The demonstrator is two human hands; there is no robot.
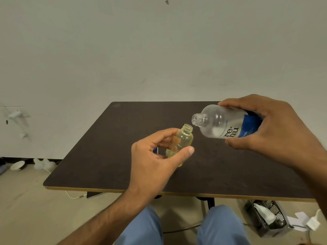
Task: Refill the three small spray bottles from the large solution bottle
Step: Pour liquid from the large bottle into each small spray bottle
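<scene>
My left hand (155,161) holds a small yellowish clear spray bottle (184,138) above the dark table (106,156), tilted slightly right, with its neck open and no spray top on it. My right hand (270,128) grips the large clear solution bottle (221,123) with a blue and white label. That bottle lies nearly on its side, uncapped, its mouth just above and right of the small bottle's mouth. No stream of liquid shows between them. Something small and blue (156,150) peeks out behind my left hand. No other small bottles are visible.
The table's back edge meets a pale wall. On the floor at left lie a white bowl (17,165) and white scraps. A black mesh basket (269,218) with paper stands on the floor at right. My knees in blue trousers sit under the front edge.
</scene>
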